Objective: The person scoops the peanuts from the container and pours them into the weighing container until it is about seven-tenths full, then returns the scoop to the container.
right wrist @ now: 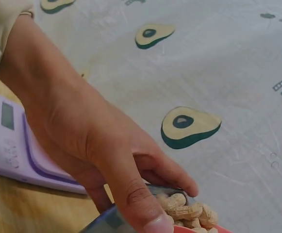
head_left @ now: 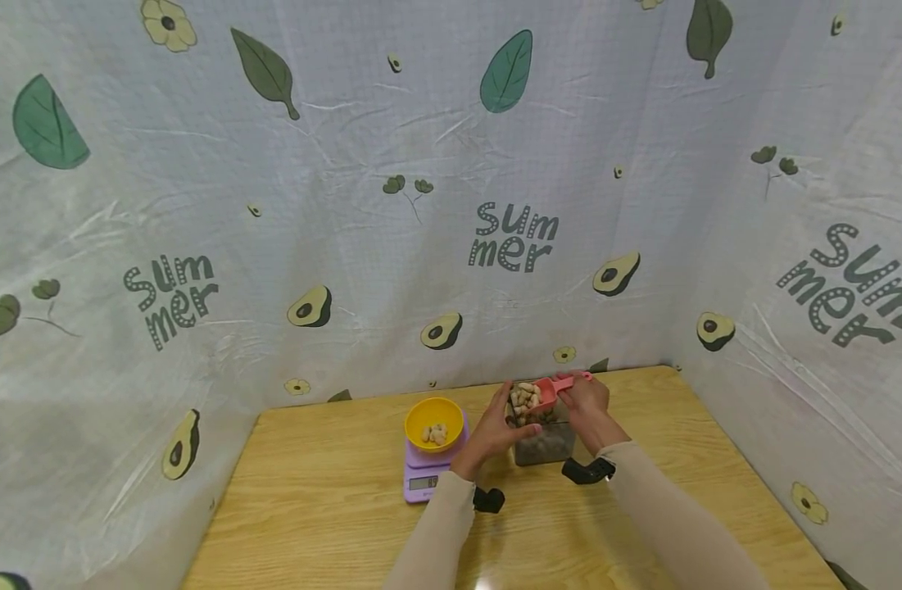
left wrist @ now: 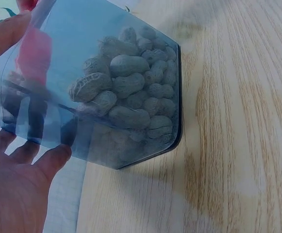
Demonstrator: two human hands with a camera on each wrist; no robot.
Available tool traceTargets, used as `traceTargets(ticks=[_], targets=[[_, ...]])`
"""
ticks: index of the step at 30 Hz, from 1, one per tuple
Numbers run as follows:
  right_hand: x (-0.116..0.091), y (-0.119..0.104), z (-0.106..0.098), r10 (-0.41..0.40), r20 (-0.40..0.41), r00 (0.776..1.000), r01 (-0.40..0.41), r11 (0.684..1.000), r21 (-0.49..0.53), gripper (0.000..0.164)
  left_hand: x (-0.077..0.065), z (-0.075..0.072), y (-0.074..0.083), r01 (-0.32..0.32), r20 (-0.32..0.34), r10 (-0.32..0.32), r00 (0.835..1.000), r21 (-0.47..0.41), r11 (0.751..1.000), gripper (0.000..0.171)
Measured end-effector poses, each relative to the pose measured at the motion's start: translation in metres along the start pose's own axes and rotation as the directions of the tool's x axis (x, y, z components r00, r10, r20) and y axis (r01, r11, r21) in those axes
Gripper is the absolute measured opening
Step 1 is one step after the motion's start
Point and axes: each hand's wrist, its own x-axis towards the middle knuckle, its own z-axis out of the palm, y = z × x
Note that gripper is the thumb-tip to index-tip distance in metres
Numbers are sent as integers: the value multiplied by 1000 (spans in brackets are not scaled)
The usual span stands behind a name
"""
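Note:
A clear plastic container (head_left: 542,447) of unshelled peanuts (left wrist: 128,85) stands on the table. My left hand (head_left: 493,433) grips its upper left part, thumb and fingers spread around the wall; the right wrist view shows this same left hand (right wrist: 99,131) from across. My right hand (head_left: 587,403) pinches the handle of a red scoop (head_left: 547,393) at the container's opening. Peanuts (right wrist: 191,213) lie heaped in the scoop. The scoop also shows through the container's wall in the left wrist view. Left of the hands, a yellow bowl (head_left: 421,411) with several peanuts sits on a purple kitchen scale (head_left: 414,460).
The wooden table (head_left: 310,492) reaches back to a patterned cloth (head_left: 362,246), which hangs behind and along both sides. The scale's display (head_left: 423,483) faces me, partly covered by my left sleeve (head_left: 443,524). Black wrist cameras (head_left: 589,470) stick out below the wrists.

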Motion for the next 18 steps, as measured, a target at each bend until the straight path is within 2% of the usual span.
traceTargets(ticks=[7,15,18], targets=[[1,0,2,30,82,996,-31,999,20,42,-1,1,0,-5,-14,5,1000,1,1000,102],[2,1,-4,11,36,999,-13,999,44,42,-1,2,1,-3,-2,3,1000,1,1000,101],[3,-1,-10,30,45,999,-33,997,65,43,-2,1,0,-1,-7,1,1000,-4,1000,102]])
